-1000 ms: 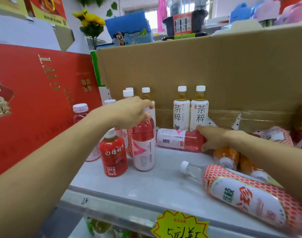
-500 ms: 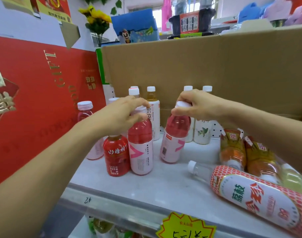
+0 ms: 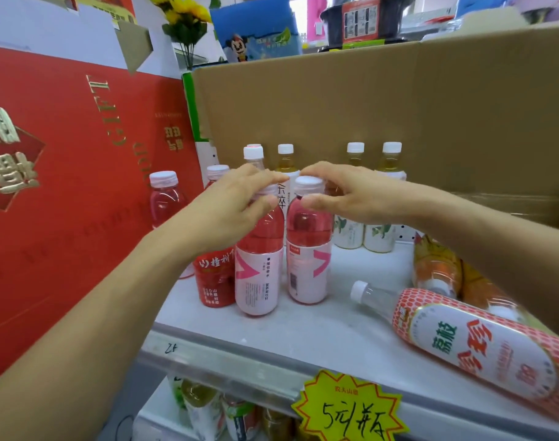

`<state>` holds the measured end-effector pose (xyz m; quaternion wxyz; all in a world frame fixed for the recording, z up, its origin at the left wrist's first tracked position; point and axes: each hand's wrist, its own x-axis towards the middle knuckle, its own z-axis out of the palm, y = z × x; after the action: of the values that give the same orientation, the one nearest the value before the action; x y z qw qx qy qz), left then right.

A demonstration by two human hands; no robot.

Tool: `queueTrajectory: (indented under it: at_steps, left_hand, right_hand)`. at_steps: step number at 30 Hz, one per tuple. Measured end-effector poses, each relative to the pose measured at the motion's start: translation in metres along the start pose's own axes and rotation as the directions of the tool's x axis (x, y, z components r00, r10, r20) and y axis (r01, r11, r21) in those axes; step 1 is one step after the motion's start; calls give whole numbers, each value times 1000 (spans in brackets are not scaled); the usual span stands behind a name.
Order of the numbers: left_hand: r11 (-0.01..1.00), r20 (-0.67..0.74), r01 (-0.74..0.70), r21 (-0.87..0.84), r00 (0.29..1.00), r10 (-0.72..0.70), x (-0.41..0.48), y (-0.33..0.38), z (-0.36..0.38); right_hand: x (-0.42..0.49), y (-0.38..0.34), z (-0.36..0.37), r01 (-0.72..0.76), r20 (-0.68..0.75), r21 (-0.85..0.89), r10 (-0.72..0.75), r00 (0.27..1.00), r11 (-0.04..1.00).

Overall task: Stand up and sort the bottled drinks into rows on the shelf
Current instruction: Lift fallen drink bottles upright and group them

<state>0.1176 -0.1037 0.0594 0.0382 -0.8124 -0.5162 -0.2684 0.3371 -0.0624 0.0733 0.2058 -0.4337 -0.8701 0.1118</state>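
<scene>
Shop shelf [image 3: 319, 338] in white, brown cardboard box [image 3: 367, 116] behind, red gift box [image 3: 65, 186] to the left. Big lychee bottle [image 3: 481, 345] lies on its side at right. I see two pink drink bottles upright, touching, near the front edge: my left hand [image 3: 237, 208] pinches the left pink bottle [image 3: 259, 265] at its cap, my right hand [image 3: 345, 192] pinches the right pink bottle [image 3: 308, 256] at its cap. Tea bottles [image 3: 383, 192] stand at the back. Small red bottle [image 3: 214, 278] just beside the left one.
</scene>
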Motion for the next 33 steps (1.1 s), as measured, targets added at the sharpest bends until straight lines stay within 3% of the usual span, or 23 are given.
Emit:
queueTrajectory:
  at_steps: [4, 7, 11, 18, 20, 23, 25, 27, 30, 33]
  left_hand:
    - [999, -97, 21, -41, 995, -25, -6, 5, 15]
    - [998, -153, 36, -51, 987, -44, -9, 6, 21]
    - [995, -232, 91, -33, 968, -96, -13, 11, 24]
    - [989, -297, 147, 17, 945, -136, -13, 17, 26]
    - [982, -322, 163, 92, 938, -125, -17, 17, 27]
    - [964, -477, 130, 232, 879, -3, -25, 34, 33]
    - [985, -556, 27, 171, 828, 74, -32, 58, 40]
    - [993, -505, -69, -95, 863, 11, -38, 89, 46]
    - [873, -164, 40, -486, 977, -136, -33, 128, 65]
    - [880, -79, 109, -462, 983, -163, -20, 144, 89]
  right_hand:
    - [-45, 23, -2, -145, 71, -43, 148, 987, 989]
    - [-85, 36, -3, -249, 221, -120, 270, 937, 961]
    - [-115, 41, 19, -230, 313, -334, 338, 888, 914]
    - [-109, 36, 31, -167, 235, -385, 271, 933, 908]
    - [-105, 32, 25, -175, 168, -316, 237, 957, 932]
    - [-97, 29, 10, -145, 39, -174, 154, 987, 974]
    - [-93, 25, -2, -102, -53, -46, 99, 994, 994]
    - [-89, 23, -14, -29, -165, 91, 44, 985, 995]
    - [-86, 23, -26, 59, -293, 291, 30, 956, 955]
    - [-85, 32, -29, 94, -311, 408, 41, 949, 908]
